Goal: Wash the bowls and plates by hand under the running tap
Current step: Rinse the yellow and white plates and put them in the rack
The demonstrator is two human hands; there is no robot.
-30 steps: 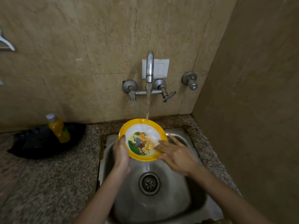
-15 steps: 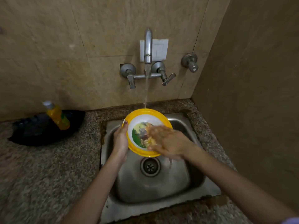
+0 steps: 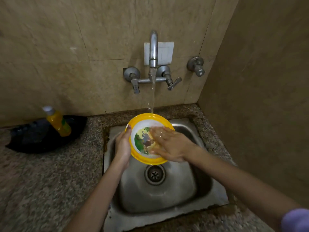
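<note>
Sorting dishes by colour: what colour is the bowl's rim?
The bowl has a yellow rim; head view.

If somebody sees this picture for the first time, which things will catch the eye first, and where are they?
The yellow-rimmed bowl stands out, held above the steel sink: the left hand grips its rim, the right hand lies flat inside it. Water falls from the wall tap onto its far rim. At the left, near the wall, stands an orange bottle.
</note>
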